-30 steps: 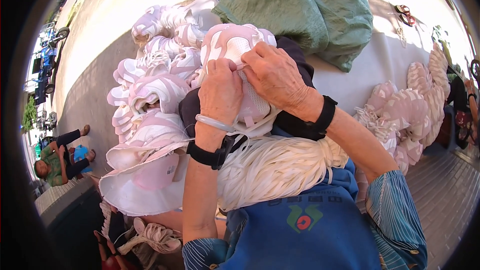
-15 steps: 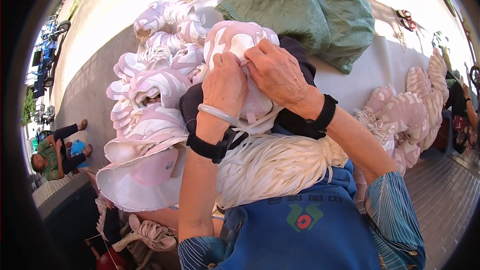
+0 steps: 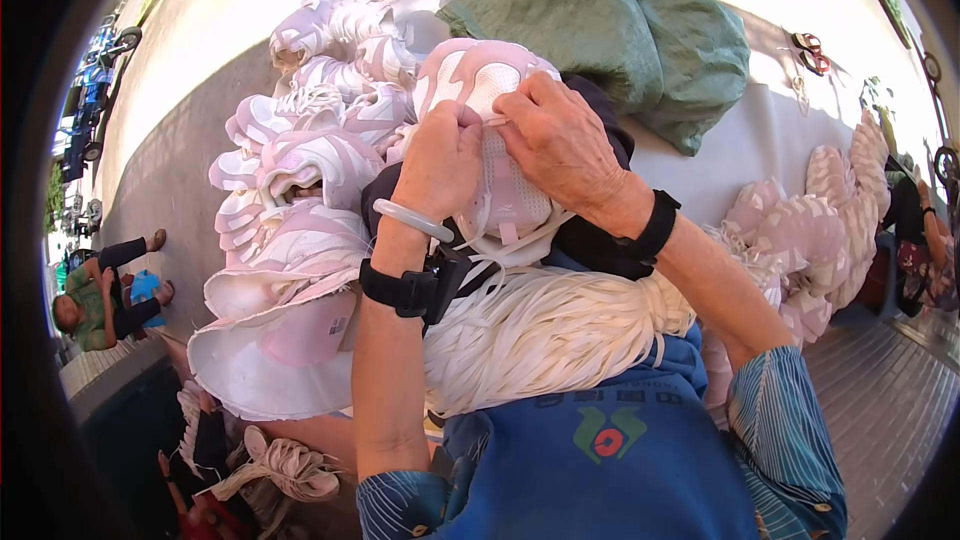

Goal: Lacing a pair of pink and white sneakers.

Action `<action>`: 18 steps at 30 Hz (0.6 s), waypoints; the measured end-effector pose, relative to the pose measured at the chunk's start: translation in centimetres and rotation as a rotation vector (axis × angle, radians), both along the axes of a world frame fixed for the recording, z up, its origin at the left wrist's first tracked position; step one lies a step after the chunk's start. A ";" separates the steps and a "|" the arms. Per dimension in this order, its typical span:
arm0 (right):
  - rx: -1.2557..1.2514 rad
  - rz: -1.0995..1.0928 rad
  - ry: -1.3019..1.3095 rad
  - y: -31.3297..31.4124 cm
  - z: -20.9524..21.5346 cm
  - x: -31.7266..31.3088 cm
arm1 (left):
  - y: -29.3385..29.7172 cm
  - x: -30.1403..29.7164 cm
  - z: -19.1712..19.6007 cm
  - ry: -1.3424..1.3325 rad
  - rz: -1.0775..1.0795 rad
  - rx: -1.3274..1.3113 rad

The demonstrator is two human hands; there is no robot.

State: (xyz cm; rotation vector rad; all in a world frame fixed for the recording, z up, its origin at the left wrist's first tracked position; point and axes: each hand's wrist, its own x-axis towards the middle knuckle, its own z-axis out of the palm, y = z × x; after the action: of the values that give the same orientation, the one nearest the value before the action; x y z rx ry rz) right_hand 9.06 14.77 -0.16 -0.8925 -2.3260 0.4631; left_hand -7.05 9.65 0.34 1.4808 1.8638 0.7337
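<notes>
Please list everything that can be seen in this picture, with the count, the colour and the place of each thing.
shoe in hands: one, pink and white, centre, held by both hands
shoe pile: many, pink and white, left of centre
second shoe pile: many, pink and white, right
laces: thick bundle, white, across the lap
sack: one, green, top centre
apron: one, blue, bottom centre
seated person: one, far left, on the ground
left hand: on the shoe, pale bangle and black wrist strap
right hand: pinching a lace on the shoe, black wrist strap

Both hands, left [image 3: 440,155] and right [image 3: 560,145], pinch white lace [image 3: 487,210], apparently threading pink sneaker [image 3: 478,80].
</notes>
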 end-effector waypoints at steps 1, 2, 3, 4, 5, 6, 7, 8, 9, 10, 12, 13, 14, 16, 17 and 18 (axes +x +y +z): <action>0.002 0.002 -0.001 0.0 0.0 0.1 | -0.1 -0.1 0.2 -0.048 0.028 -0.054; -0.008 0.007 0.012 0.0 0.0 0.2 | -0.1 -0.2 0.3 -0.096 0.055 -0.108; -0.018 0.011 0.024 0.0 0.0 0.2 | -0.3 -0.3 0.3 -0.096 0.056 -0.105; -0.015 0.011 0.025 0.0 0.1 0.2 | -0.5 -0.4 0.4 -0.056 0.074 -0.092; 0.000 0.007 0.038 -0.1 0.2 0.3 | -0.8 -0.4 0.4 -0.016 0.092 -0.078; 0.014 0.002 0.051 -0.2 0.4 0.3 | -1.2 -0.4 0.6 -0.014 0.091 -0.074; 0.016 0.002 0.054 -0.3 0.7 0.3 | -1.7 -0.3 0.9 0.062 0.108 -0.014; 0.056 0.029 0.035 -0.4 1.2 0.2 | -2.0 -0.3 1.1 0.138 0.125 0.046; 0.096 0.055 0.017 -0.3 1.5 0.0 | -2.2 -0.5 1.2 0.141 0.125 0.049; 0.101 0.052 0.020 -0.3 1.6 -0.4 | -2.4 -0.8 1.3 0.150 0.140 0.072; 0.195 0.105 -0.172 -0.1 1.6 -1.1 | -2.5 -0.9 1.3 0.162 0.153 0.103; 0.200 0.105 -0.168 0.0 1.5 -1.2 | -2.6 -0.9 1.0 0.126 0.157 0.123; 0.201 0.135 -0.207 0.1 1.4 -1.4 | -2.6 -0.9 0.9 0.090 0.162 0.144; 0.208 0.167 -0.247 0.2 1.4 -1.5 | -2.7 -1.0 0.7 -0.006 0.192 0.087; 0.190 0.183 -0.240 0.3 1.4 -1.4 | -2.7 -0.9 0.7 -0.105 0.219 0.024; 0.172 0.200 -0.233 0.3 1.4 -1.3 | -2.8 -0.8 0.5 -0.106 0.222 0.029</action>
State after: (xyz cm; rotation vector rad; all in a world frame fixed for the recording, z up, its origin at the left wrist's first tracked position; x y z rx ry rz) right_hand 7.81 15.08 1.27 -0.6646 -2.6361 0.2439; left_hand -7.81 6.81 0.82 1.2390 1.9627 0.9279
